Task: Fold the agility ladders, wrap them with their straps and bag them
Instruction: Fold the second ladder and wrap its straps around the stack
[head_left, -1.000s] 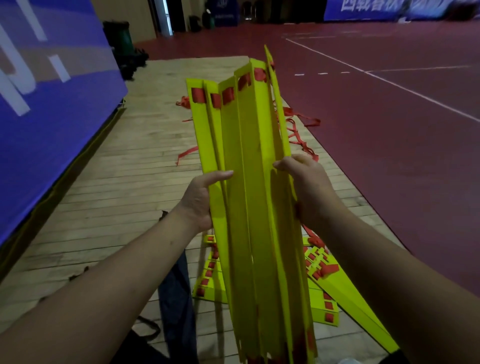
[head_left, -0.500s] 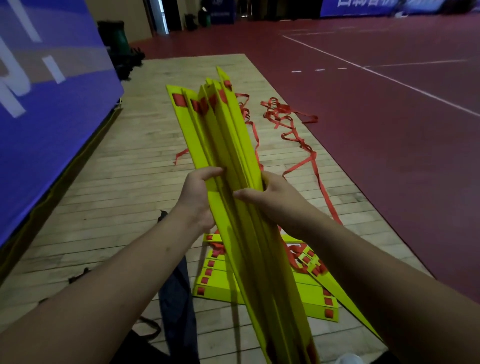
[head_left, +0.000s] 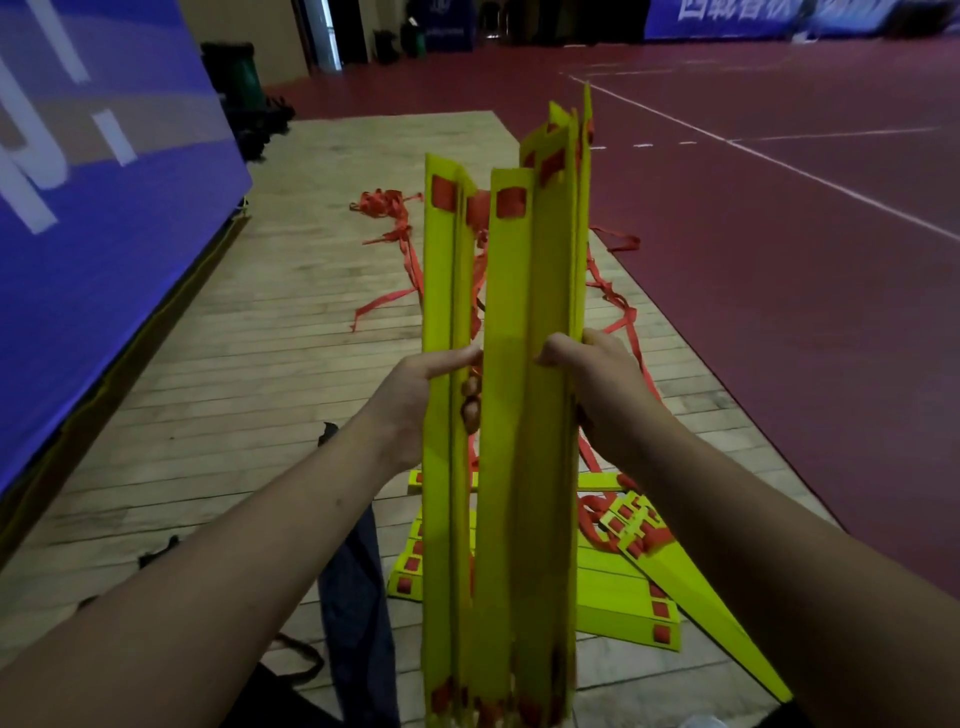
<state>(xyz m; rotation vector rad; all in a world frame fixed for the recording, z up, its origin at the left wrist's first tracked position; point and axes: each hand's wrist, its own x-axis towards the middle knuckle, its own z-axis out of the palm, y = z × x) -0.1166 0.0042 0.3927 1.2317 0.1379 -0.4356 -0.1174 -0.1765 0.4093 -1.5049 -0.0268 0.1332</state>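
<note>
I hold a bundle of yellow ladder rungs (head_left: 511, 415) upright in front of me, with red strap patches at both ends. My left hand (head_left: 415, 400) grips the left rungs, its fingers curled in between the slats. My right hand (head_left: 597, 384) grips the right side of the bundle. Loose red straps (head_left: 395, 223) trail from the rungs onto the wooden floor. A second stack of folded yellow rungs (head_left: 618, 592) lies on the floor behind the bundle. A dark bag (head_left: 358, 597) lies at the lower left.
A blue banner wall (head_left: 93, 208) runs along the left. The wooden platform (head_left: 249, 374) borders a red court floor (head_left: 805, 312) on the right. A green bin (head_left: 239, 78) and dark gear stand at the far left corner.
The bundle, tilted left and pressed together half a second ago, now stands upright with its rungs spread apart. My hands have moved apart and the loose straps have shifted left.
</note>
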